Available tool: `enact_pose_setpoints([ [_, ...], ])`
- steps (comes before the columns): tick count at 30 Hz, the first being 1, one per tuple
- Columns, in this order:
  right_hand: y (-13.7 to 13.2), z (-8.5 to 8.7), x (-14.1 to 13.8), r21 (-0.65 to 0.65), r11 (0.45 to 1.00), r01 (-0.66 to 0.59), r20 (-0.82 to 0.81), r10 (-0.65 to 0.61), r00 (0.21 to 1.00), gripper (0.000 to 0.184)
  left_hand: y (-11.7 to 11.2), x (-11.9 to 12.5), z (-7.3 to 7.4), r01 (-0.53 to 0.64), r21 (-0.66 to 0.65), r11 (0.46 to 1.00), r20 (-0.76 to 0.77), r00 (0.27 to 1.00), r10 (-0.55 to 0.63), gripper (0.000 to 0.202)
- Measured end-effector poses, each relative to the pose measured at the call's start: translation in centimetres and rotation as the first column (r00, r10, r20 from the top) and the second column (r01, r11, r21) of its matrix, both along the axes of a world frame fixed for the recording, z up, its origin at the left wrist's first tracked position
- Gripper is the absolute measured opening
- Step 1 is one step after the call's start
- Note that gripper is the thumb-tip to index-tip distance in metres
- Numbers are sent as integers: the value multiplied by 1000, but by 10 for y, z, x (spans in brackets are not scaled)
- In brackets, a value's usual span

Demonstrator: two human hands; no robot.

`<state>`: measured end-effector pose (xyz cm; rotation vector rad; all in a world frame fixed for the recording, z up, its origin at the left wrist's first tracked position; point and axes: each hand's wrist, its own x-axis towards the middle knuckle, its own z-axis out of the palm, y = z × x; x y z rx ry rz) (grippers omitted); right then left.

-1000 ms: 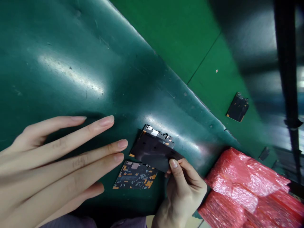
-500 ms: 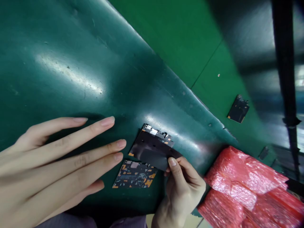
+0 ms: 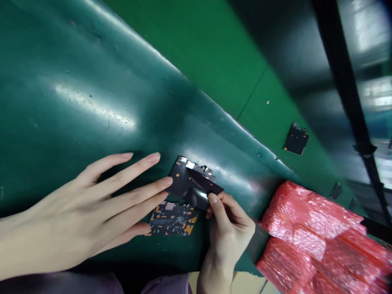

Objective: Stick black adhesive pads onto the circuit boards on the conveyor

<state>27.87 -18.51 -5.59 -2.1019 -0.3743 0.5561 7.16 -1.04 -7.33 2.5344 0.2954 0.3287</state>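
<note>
A dark circuit board point(image 3: 178, 173) with metal connectors along its far edge lies on the green mat, partly under a thin glossy black film point(image 3: 196, 190). My right hand point(image 3: 230, 226) pinches the film's near right corner between thumb and forefinger; the sheet bends and stands off the board there. My left hand point(image 3: 119, 204) is flat with fingers stretched, its middle fingertips at the board's left edge; whether they press on it, I cannot tell. Just nearer lies a second circuit board point(image 3: 174, 220) with orange patches, partly covered by the left hand's fingers and thumb.
Red bubble-wrap packages point(image 3: 306, 232) are piled to the right. Beyond the raised mat edge, another dark board point(image 3: 296, 139) lies on the bright green surface point(image 3: 196, 49), with a small dark piece point(image 3: 336, 190) farther right. A black bar point(image 3: 343, 73) crosses the upper right.
My left hand has moved right, its fingertips reaching the board's edge. The film is now more sharply bent, baring more of the board near its connectors. The whole view has shifted slightly.
</note>
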Motion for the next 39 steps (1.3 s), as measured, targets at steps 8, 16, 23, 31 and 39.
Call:
enact_pose_setpoints([
  [8,8,1,-2,-19,997,-78,30,79,996,21,10,21,-5,116,247,962,31,991,-128,51],
  [16,-14,18,21,85,966,243,180,-255,950,49,10,22,-5,97,291,952,91,988,-128,51],
  [23,27,10,-6,385,922,-44,-471,237,850,53,15,23,-12,55,343,938,181,976,-124,43],
  [31,-2,-46,-19,-269,752,-601,464,649,603,62,2,13,-4,-66,491,869,247,967,-67,51],
  [39,153,-21,70,-633,596,-495,382,796,470,81,140,-124,92,-774,434,461,111,554,825,79],
])
